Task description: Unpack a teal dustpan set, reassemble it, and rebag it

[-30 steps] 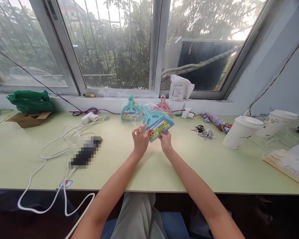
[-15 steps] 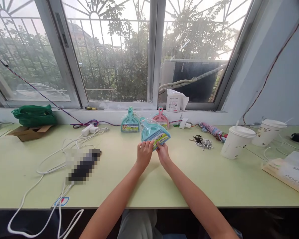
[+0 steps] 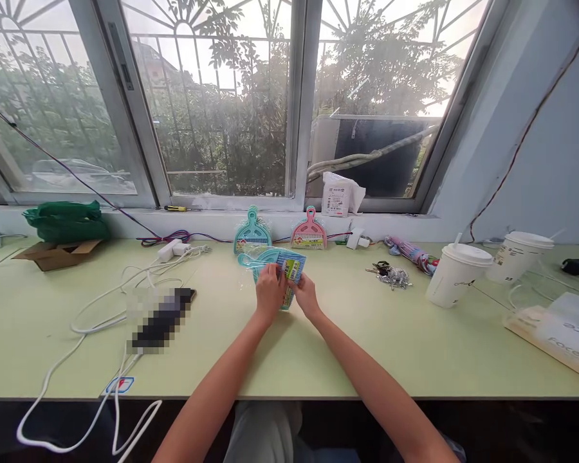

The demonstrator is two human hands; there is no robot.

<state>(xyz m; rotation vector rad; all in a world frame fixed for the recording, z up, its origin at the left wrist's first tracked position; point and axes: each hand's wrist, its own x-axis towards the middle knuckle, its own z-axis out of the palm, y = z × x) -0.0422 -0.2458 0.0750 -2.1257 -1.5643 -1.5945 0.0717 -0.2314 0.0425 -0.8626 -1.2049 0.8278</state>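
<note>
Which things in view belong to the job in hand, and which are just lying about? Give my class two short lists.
In the job:
teal dustpan pack, in the right hand, with the left hand against its front
probably the standing teal dustpans and pink dustpan behind

Lying about:
keys
white cups
green bag
cardboard box
yellow-handled tool
white adapter
</note>
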